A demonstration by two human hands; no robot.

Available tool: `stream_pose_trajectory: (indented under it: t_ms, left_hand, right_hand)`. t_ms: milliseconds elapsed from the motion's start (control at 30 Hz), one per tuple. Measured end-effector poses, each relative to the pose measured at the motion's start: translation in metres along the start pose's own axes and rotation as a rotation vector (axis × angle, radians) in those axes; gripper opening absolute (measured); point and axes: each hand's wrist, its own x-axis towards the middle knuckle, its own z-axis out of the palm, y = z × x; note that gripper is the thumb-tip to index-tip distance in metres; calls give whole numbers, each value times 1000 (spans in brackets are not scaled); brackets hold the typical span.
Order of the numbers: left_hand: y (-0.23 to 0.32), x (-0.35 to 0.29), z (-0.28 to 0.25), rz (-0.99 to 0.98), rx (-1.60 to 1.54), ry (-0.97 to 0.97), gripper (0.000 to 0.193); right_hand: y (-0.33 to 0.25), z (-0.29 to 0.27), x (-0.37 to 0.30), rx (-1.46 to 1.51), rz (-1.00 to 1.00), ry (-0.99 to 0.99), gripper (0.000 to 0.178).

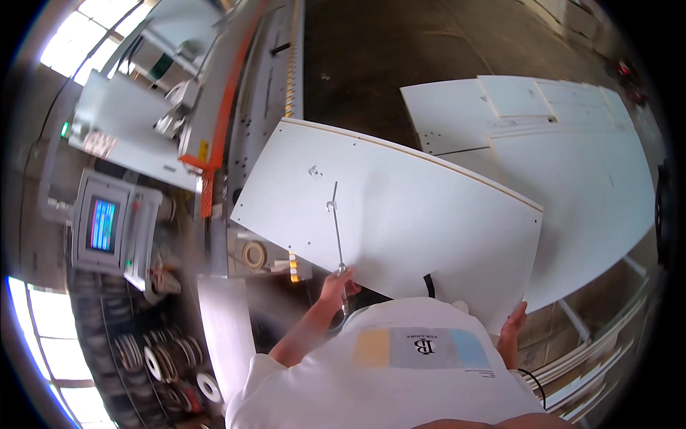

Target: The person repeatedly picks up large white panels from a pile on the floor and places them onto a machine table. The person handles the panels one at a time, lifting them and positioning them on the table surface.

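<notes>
A large white board (429, 222) with a thin tan strip along its far edge and a few small holes lies tilted in front of my body. At its near left edge my left hand (339, 287) is closed, fingers curled against the edge. A thin metal rod (338, 232) with a small hooked fitting runs over the board's face to that hand; whether the hand also grips it, I cannot tell. Gripping the near right corner is my right hand (511, 323), its fingers partly hidden by the board. A short black strip (429, 285) shows near my shirt.
More white panels (579, 179) lie stacked on the right. Left stands a long machine with an orange edge (227, 107), and a control console (107, 222) with a lit screen. Rolls of banding (161, 363) fill a lower-left rack. A tan coil (254, 254) sits beside the machine.
</notes>
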Motion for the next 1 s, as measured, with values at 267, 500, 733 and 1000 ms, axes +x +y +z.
stream_pose_trajectory:
  t_ms: [267,500,733,1000]
  left_hand:
    - [-62,-30,-11,20,-209,123,19]
    - [-66,-43,-32,209,-300,238,21]
    - [-39,-59,-56,429,-279,547,31]
    - [-25,-67,-70,395,-549,394,41]
  right_hand:
    - [-33,66,93,-214,-179,-172,63]
    - [-80,151,77,-280,-190,-317,58]
    - [-128,212,-12,-491,-82,-451,62]
    - [-130,256,-27,-450,-9,-501,69]
